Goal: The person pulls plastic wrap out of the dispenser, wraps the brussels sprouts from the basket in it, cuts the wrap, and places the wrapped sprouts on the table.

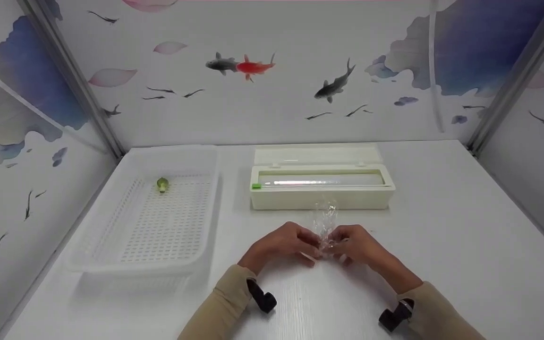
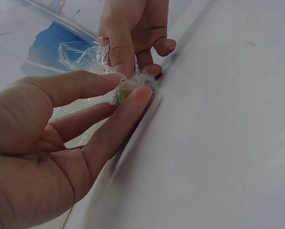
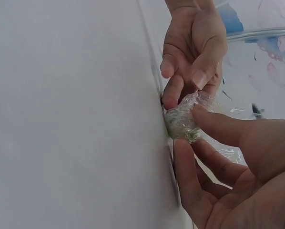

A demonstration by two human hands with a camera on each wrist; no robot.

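Observation:
Both hands meet over the table around a small bundle of cling film (image 3: pixel 183 121) with a green piece of vegetable (image 2: pixel 120 97) inside; the film hides its exact kind. My left hand (image 1: pixel 286 243) pinches the bundle from the left between thumb and fingertips. From the other side, my right hand (image 1: pixel 357 243) grips it with thumb and fingers. A loose, crumpled tail of clear film (image 1: pixel 325 215) sticks up beyond the fingers, toward the cling film box. That cream box (image 1: pixel 321 200) stands just behind the hands, its lid raised and a roll of film (image 1: pixel 319 180) inside.
On the left stands a white perforated basket (image 1: pixel 168 226) holding one small broccoli floret (image 1: pixel 162 184). White panels printed with fish and petals (image 1: pixel 272 108) enclose the table (image 1: pixel 461 226) at the back and sides.

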